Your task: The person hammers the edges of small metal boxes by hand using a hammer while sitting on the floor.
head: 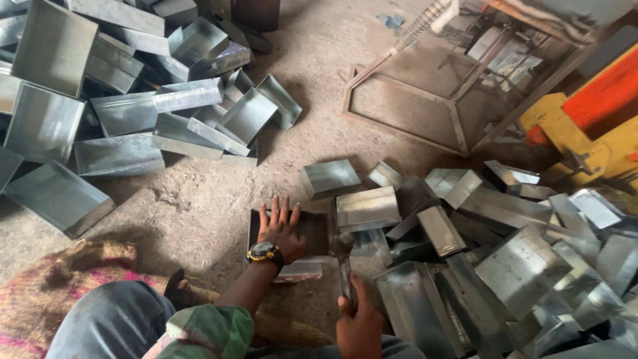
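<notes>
Dark sheet-metal tray on dirt floor, pinned by left hand, fingers spread flat, apparently to steady it. Right hand clamped round hammer, head just beside tray. Finished trays heaped right.

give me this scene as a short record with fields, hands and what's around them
setting: dusty concrete floor
left hand: flat, fingers spread, pressing inside a dark open metal tray
right hand: gripping a hammer, head beside the tray
wrist: black and yellow watch
right pile: shiny sheet-metal trays
upper left pile: larger metal trays
background: rusty metal frame
</notes>
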